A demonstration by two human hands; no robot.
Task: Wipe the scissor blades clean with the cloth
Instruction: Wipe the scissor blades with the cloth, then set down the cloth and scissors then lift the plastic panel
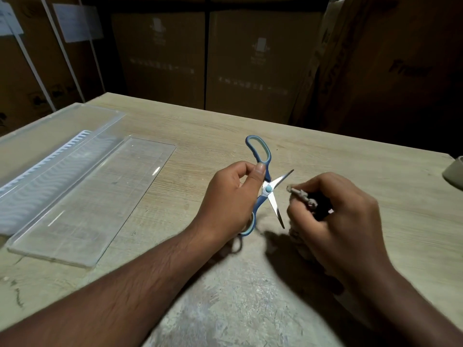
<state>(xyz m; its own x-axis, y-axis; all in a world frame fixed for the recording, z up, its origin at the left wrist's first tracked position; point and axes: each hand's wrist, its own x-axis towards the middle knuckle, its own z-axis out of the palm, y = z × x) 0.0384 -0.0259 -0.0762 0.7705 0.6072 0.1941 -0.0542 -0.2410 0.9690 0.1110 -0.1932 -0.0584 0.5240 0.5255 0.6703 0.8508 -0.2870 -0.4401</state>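
Brown cardboard cartons [263,61] stand stacked behind the bench, at least four of them in the dim light, each printed with pale lines of text too blurred to read; two white paper labels [77,21] are stuck on the left ones, their writing also illegible. Below them runs one pale wood-grain tabletop [190,126], its near part scuffed and blotched grey. On its left lies one clear plastic storage box [50,146] with a white ribbed insert inside, and one flat clear lid [100,201] rests just beside it on the wood. At the far right edge of the view a pale rounded object [454,172] is cut off and cannot be identified.

Two bare hands work at the centre. The left hand [233,196] pinches one pair of blue-handled scissors [268,189] near the pivot, thumb pressed against the upper handle shank, holding them above the table; the two steel blades are spread apart, one pointing up to the right, the other down towards the viewer. The right hand [335,216] is curled tightly round one crumpled grey-brown cloth [302,196], a fold poking out between its fingers, just beside the lower blade; whether cloth and blade touch cannot be told
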